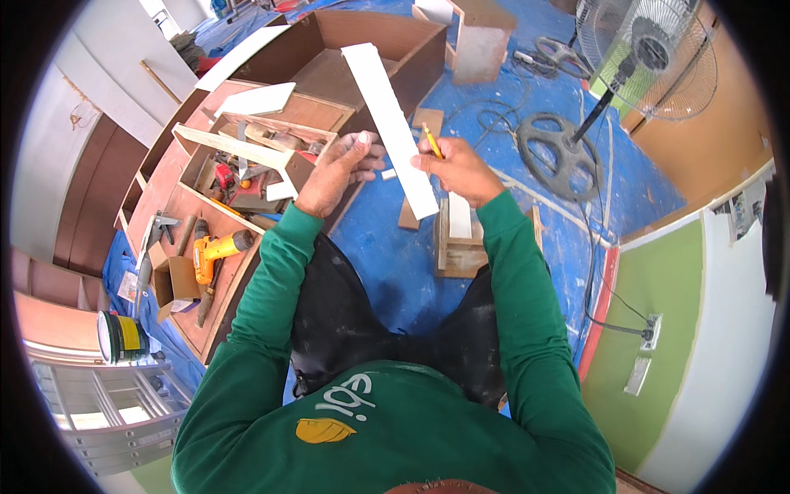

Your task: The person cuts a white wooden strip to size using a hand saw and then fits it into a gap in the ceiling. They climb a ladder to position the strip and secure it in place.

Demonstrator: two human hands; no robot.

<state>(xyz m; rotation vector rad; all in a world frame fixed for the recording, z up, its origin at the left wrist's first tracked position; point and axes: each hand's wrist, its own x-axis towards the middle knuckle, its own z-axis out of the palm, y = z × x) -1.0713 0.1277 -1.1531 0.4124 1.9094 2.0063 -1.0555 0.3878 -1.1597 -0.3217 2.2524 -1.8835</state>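
Note:
A long, narrow white strip of board [388,119] is held up in front of me, tilted with its top to the left. My right hand [465,173] grips its right edge near the lower end. Between the fingers of that hand a yellow pencil [433,143] also sticks out. My left hand [336,174] is raised to the left of the strip, palm inward, fingers loosely curled and apart, with nothing in it. Just beyond the left hand lies a wooden toolbox [234,146] with mixed hand tools inside.
On a wooden panel at left lie a yellow-orange power drill [220,249], a caulking gun [163,229] and a cardboard box [178,284]. A small wooden box [461,262] stands between my legs. A standing fan [650,45], cables and blue sheeting [366,243] are around; an aluminium ladder [123,428] lies lower left.

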